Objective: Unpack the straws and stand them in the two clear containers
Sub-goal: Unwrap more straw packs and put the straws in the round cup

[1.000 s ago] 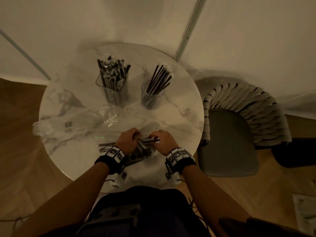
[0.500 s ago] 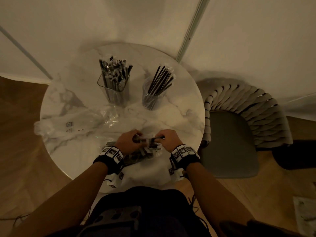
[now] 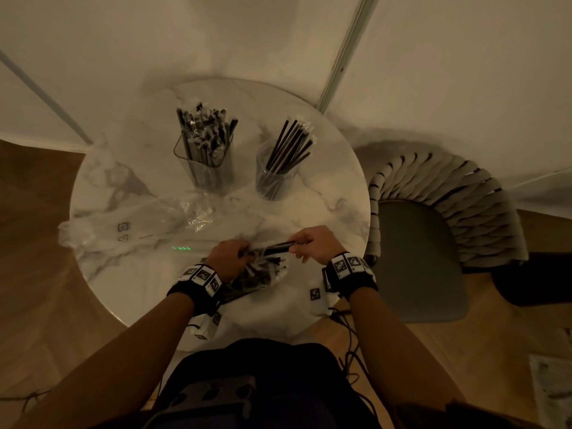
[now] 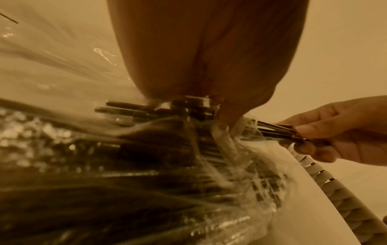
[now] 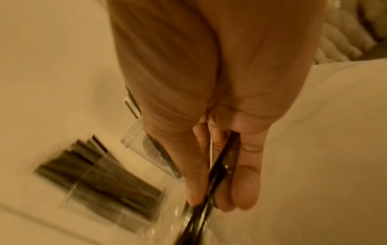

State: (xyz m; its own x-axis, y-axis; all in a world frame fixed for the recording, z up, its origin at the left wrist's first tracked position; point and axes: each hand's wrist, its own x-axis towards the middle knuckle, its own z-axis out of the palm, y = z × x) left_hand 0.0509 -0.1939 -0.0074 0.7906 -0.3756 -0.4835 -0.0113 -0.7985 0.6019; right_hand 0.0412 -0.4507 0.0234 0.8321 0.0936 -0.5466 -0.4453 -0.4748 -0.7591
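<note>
A clear plastic packet of black straws (image 3: 257,275) lies at the table's near edge. My left hand (image 3: 230,253) grips the packet's open end (image 4: 194,106). My right hand (image 3: 312,243) pinches a few black straws (image 3: 277,246) between thumb and fingers, part way out of the packet (image 4: 276,132) (image 5: 217,167). At the back stand two clear containers: a square one (image 3: 205,162) packed with wrapped straws and a round one (image 3: 274,178) with several black straws leaning right.
An empty clear plastic bag (image 3: 130,224) lies spread on the left of the round marble table (image 3: 334,187). A woven-back chair (image 3: 433,243) stands close to the table's right side. Cables hang off the near edge by my right wrist.
My right hand has moved right and slightly up, drawing a few straws out of the packet. The left hand stays on the packet's end.
</note>
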